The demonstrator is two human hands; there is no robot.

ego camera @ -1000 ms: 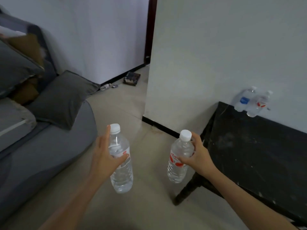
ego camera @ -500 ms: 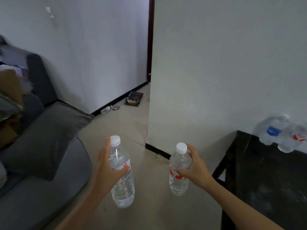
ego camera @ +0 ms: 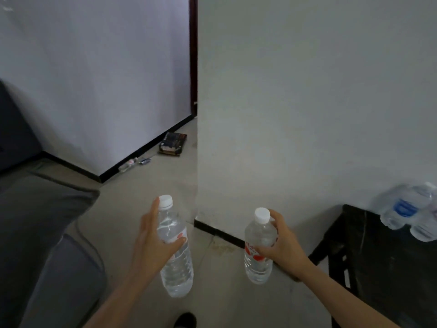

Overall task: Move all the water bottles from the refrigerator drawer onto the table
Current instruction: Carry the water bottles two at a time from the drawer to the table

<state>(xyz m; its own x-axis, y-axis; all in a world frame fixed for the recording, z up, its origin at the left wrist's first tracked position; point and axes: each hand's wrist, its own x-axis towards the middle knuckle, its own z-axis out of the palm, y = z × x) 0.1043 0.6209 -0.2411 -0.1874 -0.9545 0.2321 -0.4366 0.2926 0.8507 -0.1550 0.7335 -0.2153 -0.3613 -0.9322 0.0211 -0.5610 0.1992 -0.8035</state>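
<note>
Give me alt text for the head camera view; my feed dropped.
The left hand grips one water bottle and the right hand grips a second bottle, both upright above the floor. A black table at the right edge holds more bottles against the wall; a grey sofa sits left.

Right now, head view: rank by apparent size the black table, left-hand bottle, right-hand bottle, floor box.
1. black table, partly cut off.
2. left-hand bottle and right-hand bottle: too alike to rank.
3. floor box, but it lies farthest.
</note>
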